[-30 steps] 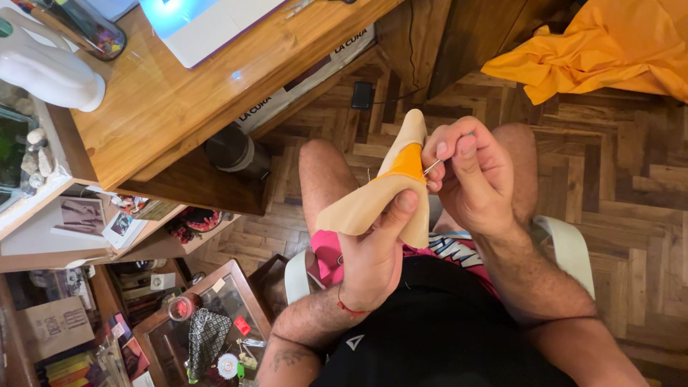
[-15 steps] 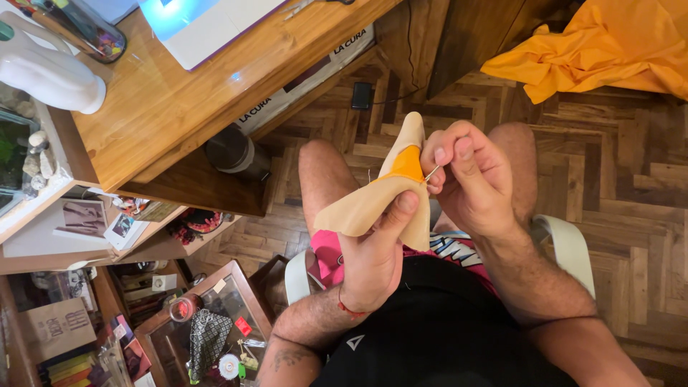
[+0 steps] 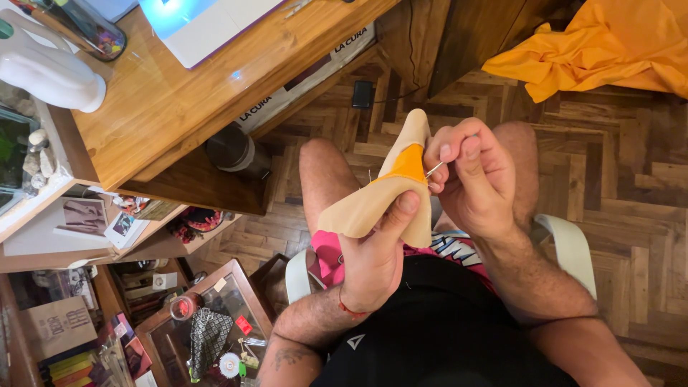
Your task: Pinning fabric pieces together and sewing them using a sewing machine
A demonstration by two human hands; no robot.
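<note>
Needle (image 3: 434,170) pinched in right hand (image 3: 473,179) fingers, apparently at beige-orange fabric (image 3: 390,193) gripped by left hand (image 3: 376,251).

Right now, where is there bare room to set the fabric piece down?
The wooden desk is bare between the laptop and its near edge. The parquet floor is bare between the orange cloth and the chair arm. The shelves lower left are crowded.
</note>
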